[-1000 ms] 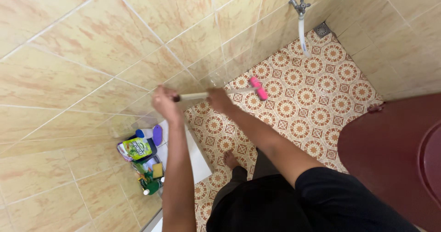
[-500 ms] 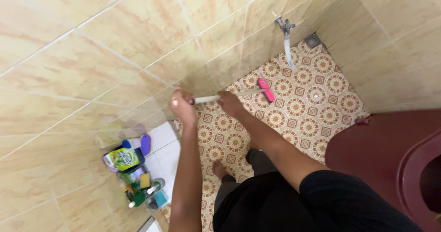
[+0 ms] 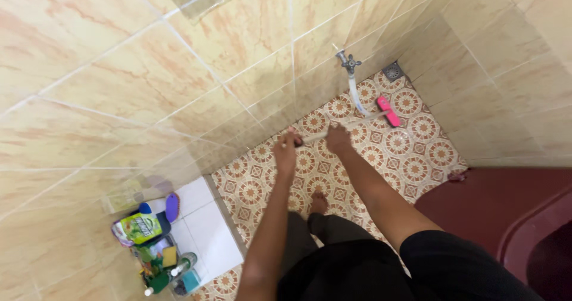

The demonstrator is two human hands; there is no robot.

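Both hands, left hand point(image 3: 286, 152) and right hand point(image 3: 338, 139), clamp a pale thin rod point(image 3: 351, 126) above open patterned floor tiles point(image 3: 256, 188), pink brush point(image 3: 388, 111) near the corner.

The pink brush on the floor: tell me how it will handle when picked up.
The pink brush looks small and plastic, so probably light and stiff. It lies flat on the patterned floor near the tap, so it may be wet and a little slippery. Its long flat shape suggests it would slide rather than roll if pushed.
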